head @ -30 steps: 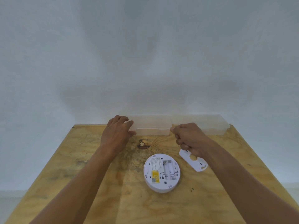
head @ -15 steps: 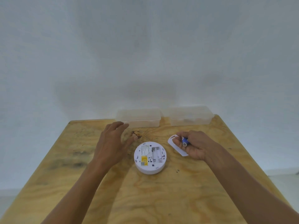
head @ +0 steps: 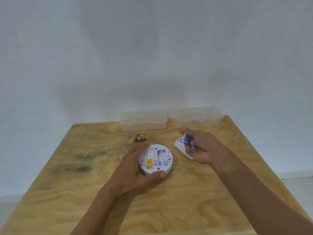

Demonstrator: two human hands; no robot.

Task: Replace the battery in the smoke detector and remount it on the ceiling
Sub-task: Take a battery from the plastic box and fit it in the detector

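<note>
On the plywood table [head: 84, 192], seen from the head camera, the detector [head: 155, 159] lies back-up near the middle, its battery bay open and, as far as I can tell, empty. The left hand [head: 135, 173] grips its rim, thumb curled along the near edge and fingers wrapped round the far side, forearm running in from the lower left. The right hand [head: 201, 146] hovers just right of it, fingers curled round two blue batteries [head: 189, 142], palm turned partly up, over a white cover [head: 180, 145] that lies flat on the table. Two clear boxes [head: 144, 120] sit at the far edge against the wall.

The step in hand looks like loading the cells. To do it well, I would keep the left grip firm so the detector cannot slide, feed one cell at a time, match each to its polarity mark, and seat the spring end first before pressing the other end down.
</note>
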